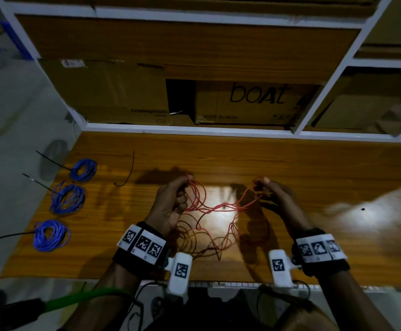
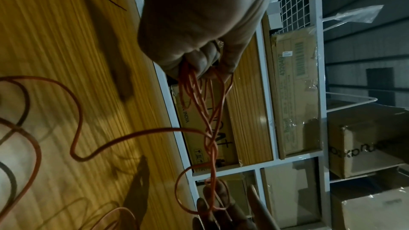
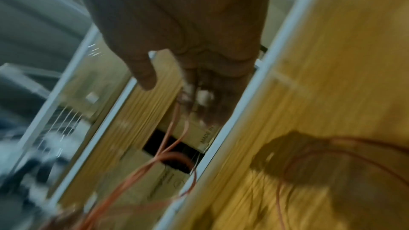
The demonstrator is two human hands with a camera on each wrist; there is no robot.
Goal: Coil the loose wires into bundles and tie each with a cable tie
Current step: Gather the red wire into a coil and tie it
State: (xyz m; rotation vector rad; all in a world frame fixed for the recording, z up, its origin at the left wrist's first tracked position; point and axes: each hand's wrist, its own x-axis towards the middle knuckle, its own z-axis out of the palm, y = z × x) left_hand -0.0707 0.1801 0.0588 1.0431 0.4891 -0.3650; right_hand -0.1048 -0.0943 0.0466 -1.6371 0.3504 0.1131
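A long loose red wire (image 1: 215,207) hangs in tangled loops between my two hands above the wooden table (image 1: 290,163). My left hand (image 1: 172,203) grips several gathered red loops (image 2: 199,90) in its curled fingers. My right hand (image 1: 272,191) pinches the other end of the loops (image 3: 177,128), fingers curled round the strands; the right wrist view is blurred. Three tied blue wire bundles lie at the table's left edge: far (image 1: 83,169), middle (image 1: 67,199) and near (image 1: 50,235), each with a black tie tail. One loose black cable tie (image 1: 129,172) lies behind my left hand.
White shelving (image 1: 194,127) with cardboard boxes, one marked "boat" (image 1: 254,101), stands right behind the table. A green cord (image 1: 80,298) runs under my left forearm. Grey floor (image 1: 15,130) lies to the left.
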